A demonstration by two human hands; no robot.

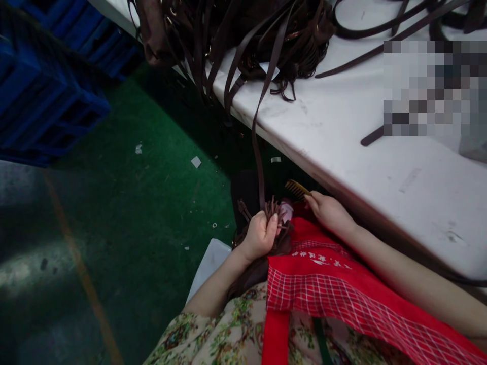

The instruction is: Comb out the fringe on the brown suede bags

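My left hand (261,234) is closed round a bunch of dark brown leather fringe strips (274,209) held in my lap, below the table edge. A long brown strap (257,126) hangs from the table down to that bunch. My right hand (327,212) grips a wooden comb (297,189), its teeth pointing left, just right of the fringe. A red checked apron (323,289) covers my lap.
A white table (380,152) runs along the upper right, with a heap of brown fringed bags and straps (243,35) at its far end. Blue plastic crates (41,86) stand at the upper left. The green floor (144,203) carries small scraps.
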